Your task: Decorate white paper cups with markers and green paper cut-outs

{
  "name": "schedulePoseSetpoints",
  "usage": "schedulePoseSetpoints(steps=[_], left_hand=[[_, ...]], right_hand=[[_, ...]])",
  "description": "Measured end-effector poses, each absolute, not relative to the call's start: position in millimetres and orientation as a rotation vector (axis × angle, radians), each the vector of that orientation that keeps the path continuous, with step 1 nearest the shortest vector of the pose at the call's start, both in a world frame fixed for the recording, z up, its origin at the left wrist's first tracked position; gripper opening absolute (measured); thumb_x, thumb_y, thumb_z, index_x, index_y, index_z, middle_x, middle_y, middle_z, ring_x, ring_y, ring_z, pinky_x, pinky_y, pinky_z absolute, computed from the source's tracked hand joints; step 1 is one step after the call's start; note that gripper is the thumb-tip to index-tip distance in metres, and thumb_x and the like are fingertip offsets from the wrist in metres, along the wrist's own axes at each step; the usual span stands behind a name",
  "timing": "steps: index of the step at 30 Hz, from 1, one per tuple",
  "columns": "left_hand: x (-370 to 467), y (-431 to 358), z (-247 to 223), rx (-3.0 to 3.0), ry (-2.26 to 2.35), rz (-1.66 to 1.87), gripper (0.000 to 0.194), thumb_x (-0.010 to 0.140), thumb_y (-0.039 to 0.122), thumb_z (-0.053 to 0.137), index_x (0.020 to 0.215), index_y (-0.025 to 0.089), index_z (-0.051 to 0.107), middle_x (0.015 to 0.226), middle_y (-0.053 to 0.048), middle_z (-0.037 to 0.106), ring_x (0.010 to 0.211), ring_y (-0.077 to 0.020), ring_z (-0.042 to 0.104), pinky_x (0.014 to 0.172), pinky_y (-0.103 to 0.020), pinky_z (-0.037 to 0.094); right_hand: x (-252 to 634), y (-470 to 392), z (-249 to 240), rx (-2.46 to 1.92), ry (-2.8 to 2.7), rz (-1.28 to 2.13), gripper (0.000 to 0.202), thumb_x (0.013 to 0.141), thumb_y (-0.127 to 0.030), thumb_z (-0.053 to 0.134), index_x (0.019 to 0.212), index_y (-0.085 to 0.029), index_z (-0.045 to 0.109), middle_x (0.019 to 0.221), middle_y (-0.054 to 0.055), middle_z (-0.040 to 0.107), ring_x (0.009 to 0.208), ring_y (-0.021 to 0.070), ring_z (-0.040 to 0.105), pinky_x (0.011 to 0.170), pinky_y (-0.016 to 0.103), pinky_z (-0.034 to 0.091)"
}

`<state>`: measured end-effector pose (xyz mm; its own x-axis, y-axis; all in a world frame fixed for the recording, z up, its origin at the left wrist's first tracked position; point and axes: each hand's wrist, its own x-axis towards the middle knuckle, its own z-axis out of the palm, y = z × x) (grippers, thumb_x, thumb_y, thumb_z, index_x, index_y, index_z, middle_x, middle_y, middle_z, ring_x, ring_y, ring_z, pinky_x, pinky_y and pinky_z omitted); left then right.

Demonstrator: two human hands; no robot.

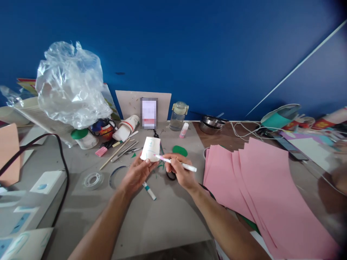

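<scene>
A white paper cup (151, 147) is turned upside down in my left hand (137, 174), whose fingers are closed around its lower rim. Faint green lines mark the side of the cup. My right hand (182, 171) grips a white marker pen (181, 164) with a pink tip, and that tip touches or nearly touches the cup's side. Under my right hand lie scissors (170, 176), partly hidden. Just below my left hand a green-banded marker (149, 190) rests on the table. A green paper oval (179, 150) and small green scraps lie behind the hands.
Pink paper sheets (260, 180) spread over the right side. At left are a tape roll (93, 180), a dark cable (65, 169) and a crumpled plastic bag (71, 83). A glue stick (183, 130), a glass jar (178, 117) and metal bowls (211, 124) stand along the back.
</scene>
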<state>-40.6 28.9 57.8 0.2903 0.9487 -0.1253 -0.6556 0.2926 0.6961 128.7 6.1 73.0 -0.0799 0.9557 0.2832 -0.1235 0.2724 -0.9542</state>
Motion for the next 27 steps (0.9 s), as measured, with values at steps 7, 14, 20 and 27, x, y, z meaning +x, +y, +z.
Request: schedulePoseSetpoints(steps=[7,14,20,27], left_hand=[[-39.0,30.1,55.7,0.628,0.613,1.167,0.058,0.066,0.022,0.083,0.12,0.023,0.061,0.106,-0.004,0.071,0.105,-0.0219,0.064,0.102,-0.039,0.044],[-39.7,30.4,55.3,0.634,0.606,1.176,0.052,0.067,0.024,0.083,0.115,0.022,0.064,0.104,-0.004,0.071,0.102,-0.0194,0.065,0.103,-0.038,0.044],[-41.7,30.5,54.6,0.588,0.604,1.17,0.043,0.066,0.02,0.083,0.106,0.019,0.066,0.096,-0.003,0.071,0.097,-0.0192,0.066,0.1,-0.038,0.046],[-46.6,31.8,51.5,0.593,0.546,1.118,0.026,0.074,0.024,0.078,0.096,0.014,0.068,0.1,-0.008,0.072,0.098,-0.0211,0.066,0.101,-0.04,0.046]], right_hand=[[125.1,9.2,68.9,-0.857,-1.395,1.044,0.029,0.091,-0.041,0.052,0.097,-0.018,0.069,0.063,-0.001,0.058,0.056,0.0114,0.052,0.054,0.026,0.04],[125.6,10.1,69.0,-0.835,-1.444,1.121,0.029,0.091,-0.041,0.052,0.092,-0.017,0.069,0.059,-0.002,0.056,0.05,0.0086,0.045,0.049,0.023,0.036],[126.6,12.0,70.8,-0.868,-1.315,1.117,0.029,0.09,-0.041,0.053,0.09,-0.016,0.068,0.058,-0.002,0.056,0.05,0.0084,0.046,0.048,0.022,0.036],[127.5,12.0,70.1,-0.846,-1.293,1.145,0.028,0.09,-0.04,0.054,0.091,-0.016,0.068,0.058,-0.002,0.057,0.049,0.008,0.046,0.047,0.022,0.036]])
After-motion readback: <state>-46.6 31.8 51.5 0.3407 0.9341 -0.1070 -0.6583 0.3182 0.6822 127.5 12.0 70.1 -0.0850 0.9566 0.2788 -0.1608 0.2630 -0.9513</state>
